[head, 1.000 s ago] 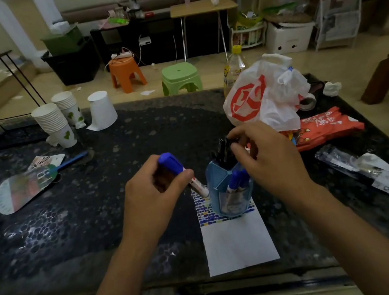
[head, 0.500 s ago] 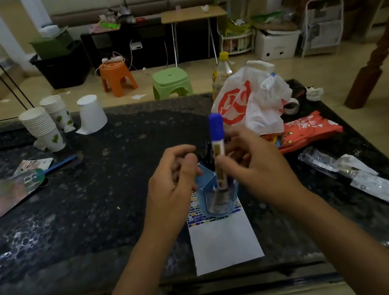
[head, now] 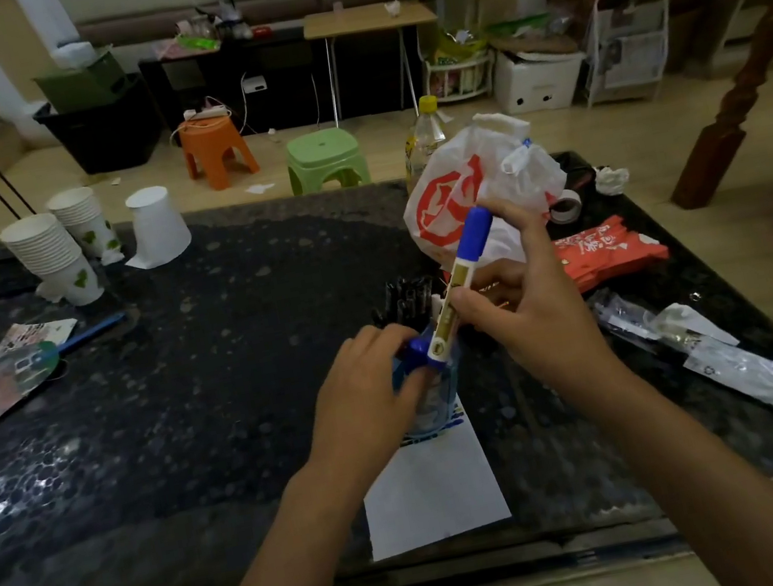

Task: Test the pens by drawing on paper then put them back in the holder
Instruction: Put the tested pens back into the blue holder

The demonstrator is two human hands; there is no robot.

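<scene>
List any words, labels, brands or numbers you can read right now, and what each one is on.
No text reads clearly.
Marker in the right hand: gold label, print too blurred.
White plastic bag: red logo, no legible letters.
Red packet: white script, too blurred.
Clear wrappers: small marks, too small.
Leaflet by the paper cups: print unreadable.

Glossy plastic pen [head: 457,283], matt paper [head: 429,489], polished stone table [head: 192,430]

We see open table [head: 239,349] left of the holder [head: 432,403]; a bag [head: 474,184] stands just behind it, packets [head: 610,253] crowd the right, and cups [head: 57,252] block the far-left corner.
</scene>
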